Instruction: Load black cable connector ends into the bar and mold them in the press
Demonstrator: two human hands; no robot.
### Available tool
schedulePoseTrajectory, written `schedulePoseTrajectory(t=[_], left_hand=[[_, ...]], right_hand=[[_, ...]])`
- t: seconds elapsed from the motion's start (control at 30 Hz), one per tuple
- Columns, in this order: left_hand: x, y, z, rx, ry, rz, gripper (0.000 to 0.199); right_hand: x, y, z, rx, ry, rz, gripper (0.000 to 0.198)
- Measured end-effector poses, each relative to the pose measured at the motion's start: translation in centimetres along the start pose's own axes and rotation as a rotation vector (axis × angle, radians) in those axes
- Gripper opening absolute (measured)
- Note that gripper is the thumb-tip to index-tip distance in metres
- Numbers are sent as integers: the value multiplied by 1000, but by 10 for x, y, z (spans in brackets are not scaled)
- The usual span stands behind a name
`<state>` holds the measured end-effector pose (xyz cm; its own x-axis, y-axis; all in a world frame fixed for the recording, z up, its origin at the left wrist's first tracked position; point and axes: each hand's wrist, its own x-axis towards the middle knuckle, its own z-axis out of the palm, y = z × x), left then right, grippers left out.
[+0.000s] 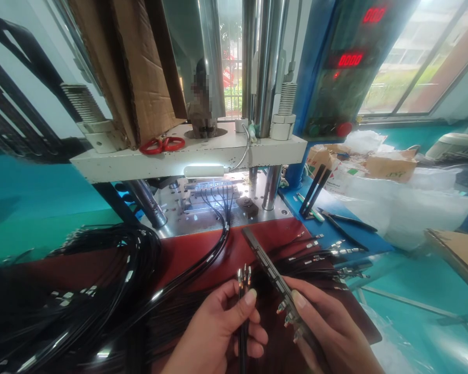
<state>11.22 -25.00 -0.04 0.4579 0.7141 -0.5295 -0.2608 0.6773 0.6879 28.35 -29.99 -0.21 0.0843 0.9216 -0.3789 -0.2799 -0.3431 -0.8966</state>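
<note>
My left hand [226,324] pinches a small bunch of black cables [242,332], their metal-tipped ends pointing up past the thumb. Held at a slant in my right hand [327,322] is a long dark metal bar [271,270] with slots along it. Several small metal connectors [286,311] sit along its near side, close to my right thumb. The cable ends and the bar are apart, side by side. More black cables with metal tips [315,254] lie behind the bar on the dark red board [195,249].
Ahead stands a press with a white plate [257,150]; several cables run into its lit lower bed [171,208]. Red-handled scissors [163,145] rest on the plate. Coiled black cables [140,249] lie left. Pliers [347,221] and plastic bags [409,202] are at right.
</note>
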Motion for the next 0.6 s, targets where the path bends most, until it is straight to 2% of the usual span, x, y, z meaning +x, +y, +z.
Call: schedulePoseTrajectory(t=[0.13, 0.43, 0.5, 0.6], left_hand=[[-1, 1, 1, -20, 20, 32, 29], [2, -4, -1, 85, -9, -47, 47], [2, -4, 2, 106, 10, -37, 44], [2, -4, 9, 200, 104, 5, 37]], right_hand=[[0, -1, 1, 4, -16, -6, 52], [-3, -2, 3, 33, 72, 44, 50], [-2, -2, 3, 30, 73, 29, 49], [-1, -2, 2, -9, 42, -22, 49]])
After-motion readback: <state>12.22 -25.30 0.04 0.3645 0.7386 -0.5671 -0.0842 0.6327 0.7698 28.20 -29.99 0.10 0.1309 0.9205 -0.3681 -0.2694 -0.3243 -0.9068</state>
